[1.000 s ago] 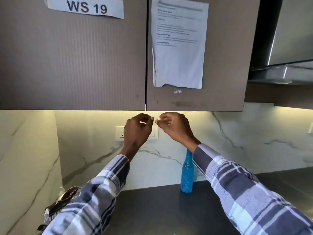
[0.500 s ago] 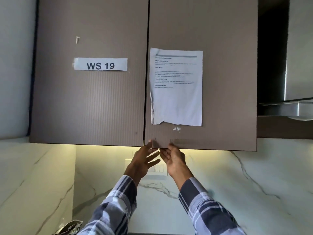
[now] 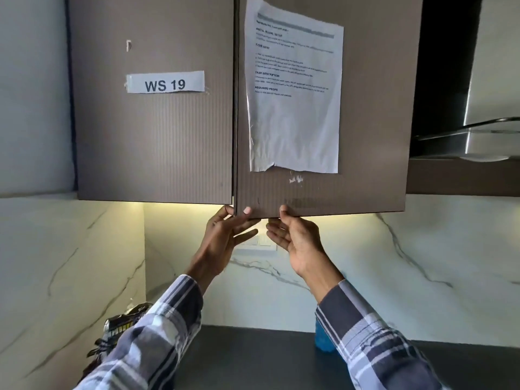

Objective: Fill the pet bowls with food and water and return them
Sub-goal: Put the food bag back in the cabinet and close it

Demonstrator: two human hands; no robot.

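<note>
Both hands grip the bottom edge of the right cabinet door (image 3: 365, 108): left hand (image 3: 225, 237) at its corner, right hand (image 3: 298, 243) just beside. Blue bottle (image 3: 323, 340) below right sleeve, on desk (image 3: 253, 356).

Upper cabinet, left door labelled "WS 19" (image 3: 165, 83); printed sheet (image 3: 294, 91) taped to right door (image 3: 371, 108); marble backsplash (image 3: 422, 263); steel hood (image 3: 484, 130), far right.

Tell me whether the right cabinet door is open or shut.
Slightly open: the right cabinet door stands proud of the left door, both hands gripping its bottom edge.
</note>
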